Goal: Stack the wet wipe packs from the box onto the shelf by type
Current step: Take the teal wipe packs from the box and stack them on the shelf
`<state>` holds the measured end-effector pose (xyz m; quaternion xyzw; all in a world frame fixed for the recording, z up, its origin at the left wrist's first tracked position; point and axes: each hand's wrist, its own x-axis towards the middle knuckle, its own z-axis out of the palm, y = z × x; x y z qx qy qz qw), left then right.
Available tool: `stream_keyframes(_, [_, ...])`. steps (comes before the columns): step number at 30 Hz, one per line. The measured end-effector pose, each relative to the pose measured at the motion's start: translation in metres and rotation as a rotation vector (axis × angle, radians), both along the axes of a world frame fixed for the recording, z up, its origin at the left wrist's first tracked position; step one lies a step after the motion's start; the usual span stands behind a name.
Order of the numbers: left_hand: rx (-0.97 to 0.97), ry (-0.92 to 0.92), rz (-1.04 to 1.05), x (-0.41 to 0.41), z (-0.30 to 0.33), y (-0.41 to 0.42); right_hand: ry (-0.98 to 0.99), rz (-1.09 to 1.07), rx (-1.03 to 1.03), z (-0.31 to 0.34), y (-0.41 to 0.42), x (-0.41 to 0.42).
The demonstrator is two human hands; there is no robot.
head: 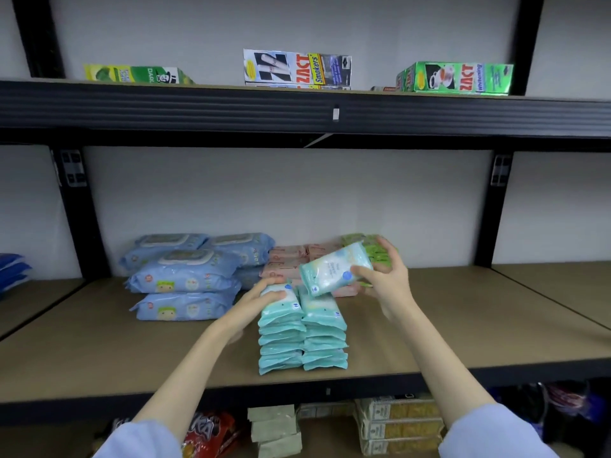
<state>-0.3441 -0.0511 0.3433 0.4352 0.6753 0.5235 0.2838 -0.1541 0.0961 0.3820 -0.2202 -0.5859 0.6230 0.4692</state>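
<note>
Two side-by-side stacks of teal wet wipe packs stand near the front of the brown middle shelf. My left hand rests flat on top of the left stack. My right hand grips one more teal pack, tilted in the air just above the right stack. Behind them lie large blue packs at the left, pink packs in the middle and green packs partly hidden by my right hand. The box is out of view.
Toothpaste cartons sit on the upper shelf. Black uprights frame the bay. Snack bags and noodle packs fill the shelf below. Dark blue packs show at the far left.
</note>
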Motion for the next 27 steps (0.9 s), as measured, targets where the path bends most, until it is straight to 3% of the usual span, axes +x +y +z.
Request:
stream_keyframes(4, [0.001, -0.018, -0.029, 0.0, 0.002, 0.003, 0.042, 0.041, -0.002, 0.009, 0.006, -0.008])
stream_keyframes(15, [-0.023, -0.073, -0.048, -0.005, -0.001, 0.009, -0.547, 0.225, 0.163, -0.026, 0.006, -0.039])
stream_keyframes(18, [-0.025, -0.096, -0.047, -0.004, -0.001, 0.011, -0.525, 0.362, 0.111, -0.026, 0.002, -0.033])
stream_keyframes(27, [-0.035, -0.129, 0.138, 0.006, 0.007, 0.022, -0.524, 0.437, 0.06, -0.022, -0.012, -0.042])
